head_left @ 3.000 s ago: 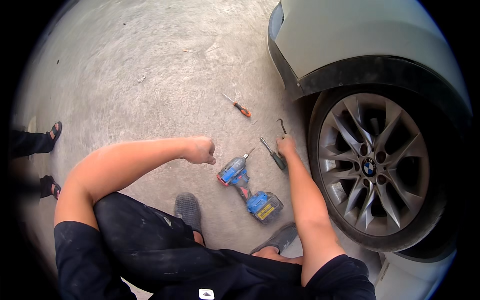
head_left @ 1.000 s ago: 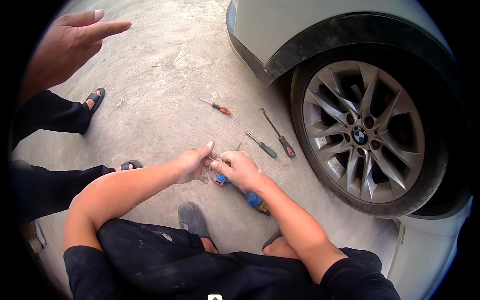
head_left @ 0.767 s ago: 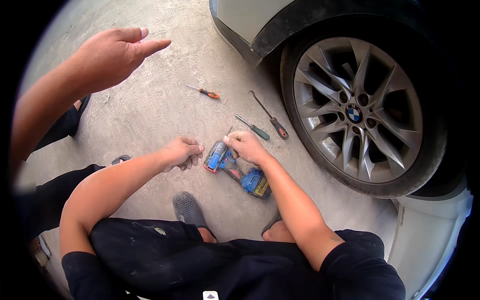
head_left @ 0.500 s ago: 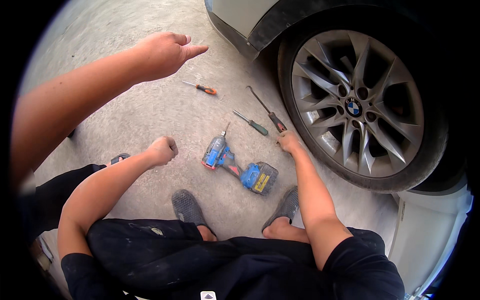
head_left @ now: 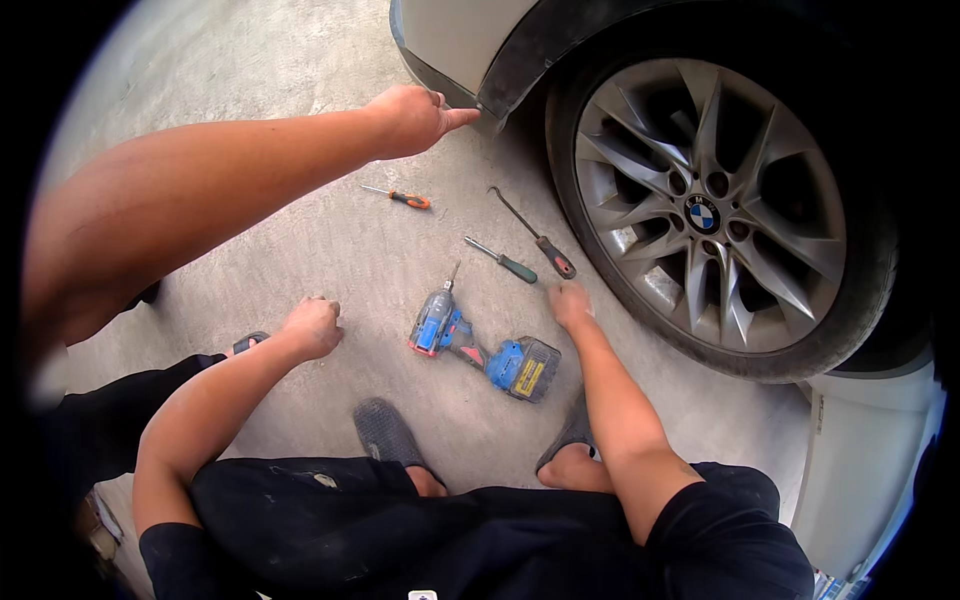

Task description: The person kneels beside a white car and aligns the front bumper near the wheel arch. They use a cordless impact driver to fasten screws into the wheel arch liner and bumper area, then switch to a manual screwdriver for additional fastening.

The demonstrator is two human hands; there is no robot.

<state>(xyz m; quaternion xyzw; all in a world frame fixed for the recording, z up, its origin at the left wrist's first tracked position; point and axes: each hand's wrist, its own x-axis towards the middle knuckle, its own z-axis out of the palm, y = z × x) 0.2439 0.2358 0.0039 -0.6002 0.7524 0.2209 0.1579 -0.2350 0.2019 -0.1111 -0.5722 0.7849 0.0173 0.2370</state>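
Observation:
My left hand (head_left: 312, 330) hovers left of a blue cordless impact driver (head_left: 440, 335), fingers curled; whatever it may hold is hidden. My right hand (head_left: 570, 305) is right of the driver, fingers curled just below the handle of a long hook tool (head_left: 555, 258), with its contents hidden. A green-handled tool with a metal shaft (head_left: 515, 267) and an orange-black screwdriver (head_left: 408, 200) lie on the concrete farther forward. Another person's hand (head_left: 410, 120) points with one finger toward the car's lower dark trim (head_left: 505, 90).
The pale car's wheel (head_left: 705, 210) stands close on my right, with a pale curved panel (head_left: 855, 460) beside it at lower right. The other person's dark-trousered leg (head_left: 110, 420) and sandaled foot are at my left. My shoes (head_left: 385, 435) rest below the driver on the concrete floor (head_left: 250, 200).
My hands, together over the driver a second ago, have separated, the right moving rightward and the left leftward. The other person's hand has moved right toward the car. The view has shifted.

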